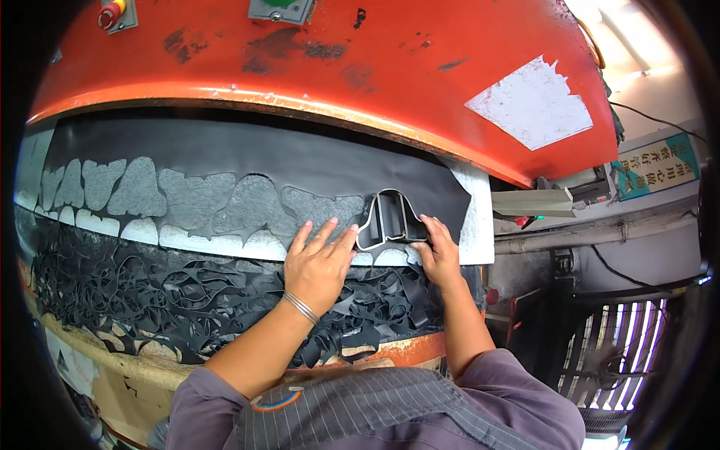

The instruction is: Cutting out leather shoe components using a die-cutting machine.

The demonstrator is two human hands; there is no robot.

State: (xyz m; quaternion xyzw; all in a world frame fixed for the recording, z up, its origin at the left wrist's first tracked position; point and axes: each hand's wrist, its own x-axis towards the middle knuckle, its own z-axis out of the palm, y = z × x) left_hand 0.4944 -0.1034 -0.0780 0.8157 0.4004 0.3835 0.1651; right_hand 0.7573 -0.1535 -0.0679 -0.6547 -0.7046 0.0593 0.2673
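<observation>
A metal cutting die [381, 217] with a curved outline and inner bars stands on a black leather-like sheet [247, 142], near the sheet's right end. My right hand [441, 255] grips the die's right edge between thumb and fingers. On the other side, my left hand [319, 262] lies with its fingers spread over the sheet, the index finger at or beside the die's left edge; whether it touches is hard to tell. To the left runs a row of cut-out shapes [196, 196], where a rough grey surface shows through.
A red machine body [390, 67] overhangs the sheet's far edge, with a red knob [112, 13] at top left. White board [478, 214] shows under the sheet. Tangled black scraps [202, 292] fill the strip nearer me. A pipe [585, 230] runs along the right.
</observation>
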